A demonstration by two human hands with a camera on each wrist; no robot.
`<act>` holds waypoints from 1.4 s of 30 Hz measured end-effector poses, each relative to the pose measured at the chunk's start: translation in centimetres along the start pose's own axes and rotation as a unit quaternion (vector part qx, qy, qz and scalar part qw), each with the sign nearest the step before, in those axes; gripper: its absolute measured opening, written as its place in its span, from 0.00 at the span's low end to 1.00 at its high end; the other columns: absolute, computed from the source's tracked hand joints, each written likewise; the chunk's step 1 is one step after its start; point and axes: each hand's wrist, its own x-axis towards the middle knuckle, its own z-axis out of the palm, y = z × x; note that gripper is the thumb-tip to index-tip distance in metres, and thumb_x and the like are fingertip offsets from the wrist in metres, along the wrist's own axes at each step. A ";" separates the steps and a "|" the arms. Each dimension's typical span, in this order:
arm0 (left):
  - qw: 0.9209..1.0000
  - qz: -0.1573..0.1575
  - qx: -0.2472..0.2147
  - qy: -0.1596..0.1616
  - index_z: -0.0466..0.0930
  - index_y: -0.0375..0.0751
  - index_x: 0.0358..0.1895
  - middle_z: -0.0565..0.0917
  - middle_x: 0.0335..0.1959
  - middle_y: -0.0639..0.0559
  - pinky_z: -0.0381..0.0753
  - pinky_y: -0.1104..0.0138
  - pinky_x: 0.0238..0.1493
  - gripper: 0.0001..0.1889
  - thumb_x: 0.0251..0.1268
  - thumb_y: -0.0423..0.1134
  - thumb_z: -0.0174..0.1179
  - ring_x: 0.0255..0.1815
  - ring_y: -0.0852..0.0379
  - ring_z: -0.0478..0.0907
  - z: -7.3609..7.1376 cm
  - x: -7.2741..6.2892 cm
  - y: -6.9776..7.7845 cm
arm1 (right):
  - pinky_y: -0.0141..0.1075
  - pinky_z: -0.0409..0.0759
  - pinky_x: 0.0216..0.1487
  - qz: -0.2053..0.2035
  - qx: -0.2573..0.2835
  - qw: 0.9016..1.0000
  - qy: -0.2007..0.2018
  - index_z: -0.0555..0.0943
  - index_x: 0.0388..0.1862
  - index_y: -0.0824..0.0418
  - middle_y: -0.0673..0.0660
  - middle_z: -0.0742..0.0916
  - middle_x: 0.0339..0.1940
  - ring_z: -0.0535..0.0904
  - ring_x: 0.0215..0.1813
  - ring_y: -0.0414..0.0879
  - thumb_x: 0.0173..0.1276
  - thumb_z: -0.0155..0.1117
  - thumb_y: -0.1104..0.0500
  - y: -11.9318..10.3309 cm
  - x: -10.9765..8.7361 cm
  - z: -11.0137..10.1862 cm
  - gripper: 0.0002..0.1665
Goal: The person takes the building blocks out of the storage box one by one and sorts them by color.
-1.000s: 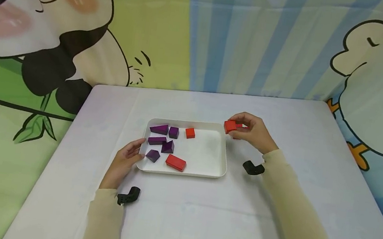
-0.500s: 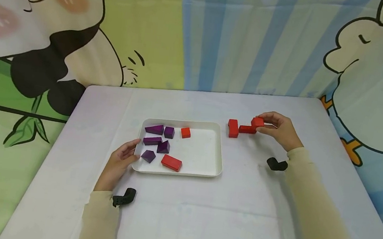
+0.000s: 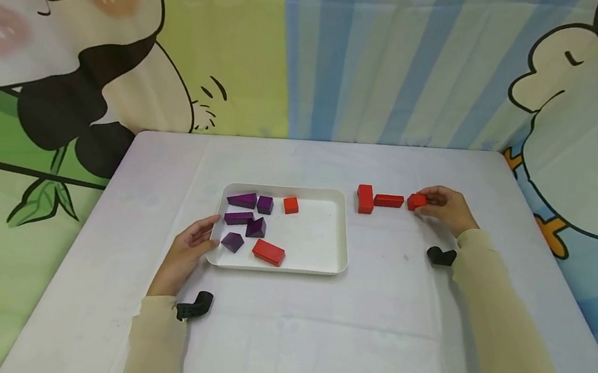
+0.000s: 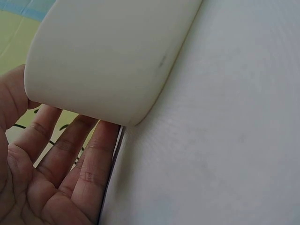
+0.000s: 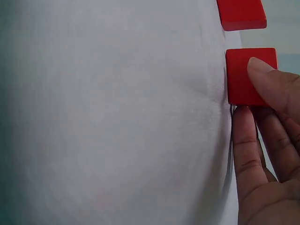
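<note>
My right hand (image 3: 450, 209) pinches a red block (image 3: 417, 202) close over the table, right of the tray. In the right wrist view the thumb (image 5: 269, 82) lies on the face of that block and the fingers are along its lower side. To its left, in a row, are a thin red bar (image 3: 389, 201) and a red block (image 3: 365, 199). My left hand (image 3: 184, 256) grips the white tray (image 3: 316, 273) by its left end. In the left wrist view the thumb (image 4: 14, 96) is at the rim, with fingers against the wall; some fingertips are hidden.
Inside the tray, several purple blocks (image 3: 256, 227) fill the left side. A small red cube (image 3: 290, 205) and a longer red block (image 3: 268, 252) lie in it too. The white-covered table (image 3: 301, 348) ends at a cartoon-printed backdrop (image 3: 382, 53).
My right hand has carried its red block rightward past the tray and lowered it toward the table, in line with the other red pieces. My left hand still holds the tray.
</note>
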 end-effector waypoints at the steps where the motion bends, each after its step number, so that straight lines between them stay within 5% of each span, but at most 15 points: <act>1: 1.000 0.001 -0.002 -0.001 0.68 0.37 0.82 0.68 0.83 0.41 0.66 0.70 0.78 0.31 0.78 0.27 0.60 0.81 0.47 0.65 0.0 0.0 0.0 | 0.20 0.78 0.53 0.001 -0.003 1.000 0.001 0.75 0.73 0.68 0.66 0.82 0.68 0.77 0.60 0.44 0.76 0.74 0.61 0.0 0.0 0.1 0.31; 6: 1.000 0.008 -0.009 0.001 0.69 0.37 0.81 0.68 0.82 0.42 0.64 0.67 0.81 0.30 0.78 0.27 0.59 0.82 0.49 0.64 0.1 0.1 -0.1 | 0.39 0.78 0.71 0.000 -0.023 1.000 -0.006 0.71 0.78 0.67 0.70 0.77 0.75 0.73 0.73 0.59 0.76 0.73 0.62 -0.6 -0.3 -0.1 0.36; 11: 1.000 0.010 -0.009 0.002 0.69 0.36 0.81 0.69 0.82 0.42 0.65 0.70 0.79 0.30 0.78 0.26 0.59 0.81 0.49 0.65 0.0 0.2 -0.2 | 0.64 0.66 0.80 0.006 -0.036 0.999 0.004 0.69 0.82 0.65 0.69 0.66 0.85 0.63 0.82 0.70 0.77 0.71 0.65 -2.7 -1.0 -0.3 0.38; 19: 1.000 0.002 -0.002 0.005 0.69 0.38 0.81 0.69 0.82 0.42 0.67 0.68 0.79 0.31 0.78 0.28 0.60 0.80 0.48 0.66 -0.2 0.2 -0.3 | 0.48 0.72 0.79 -0.066 -0.005 0.998 0.001 0.71 0.81 0.64 0.67 0.73 0.81 0.69 0.80 0.65 0.77 0.70 0.65 -6.3 -2.2 1.6 0.36; 24: 1.000 0.000 0.000 0.004 0.69 0.39 0.81 0.69 0.82 0.41 0.66 0.62 0.81 0.31 0.78 0.28 0.60 0.80 0.46 0.66 -0.2 0.2 -0.4 | 0.29 0.81 0.65 -0.098 0.047 0.994 -0.024 0.75 0.77 0.64 0.63 0.79 0.76 0.73 0.77 0.62 0.78 0.71 0.62 -8.3 -2.4 4.3 0.32; 27: 1.000 0.005 -0.001 0.004 0.69 0.38 0.81 0.69 0.82 0.41 0.67 0.62 0.80 0.31 0.78 0.28 0.60 0.80 0.46 0.67 -0.1 0.3 -0.4 | 0.27 0.83 0.60 -0.113 0.076 0.990 -0.048 0.76 0.76 0.66 0.64 0.79 0.75 0.73 0.77 0.62 0.77 0.71 0.62 -9.3 -2.1 6.0 0.31; 35: 1.000 0.017 -0.002 0.004 0.70 0.37 0.81 0.69 0.82 0.39 0.65 0.60 0.82 0.31 0.77 0.27 0.61 0.81 0.44 0.66 -0.1 0.3 -0.5 | 0.32 0.84 0.62 -0.142 0.108 0.979 -0.096 0.78 0.72 0.68 0.66 0.81 0.73 0.75 0.75 0.63 0.75 0.72 0.65 -11.6 -0.6 10.9 0.29; 42: 1.000 0.013 -0.003 0.005 0.71 0.38 0.80 0.69 0.82 0.41 0.62 0.54 0.84 0.31 0.77 0.28 0.61 0.81 0.45 0.66 -0.1 0.3 -0.5 | 0.52 0.79 0.73 -0.131 0.085 0.980 -0.127 0.80 0.70 0.69 0.72 0.81 0.71 0.77 0.72 0.66 0.75 0.72 0.68 -13.2 0.3 15.0 0.26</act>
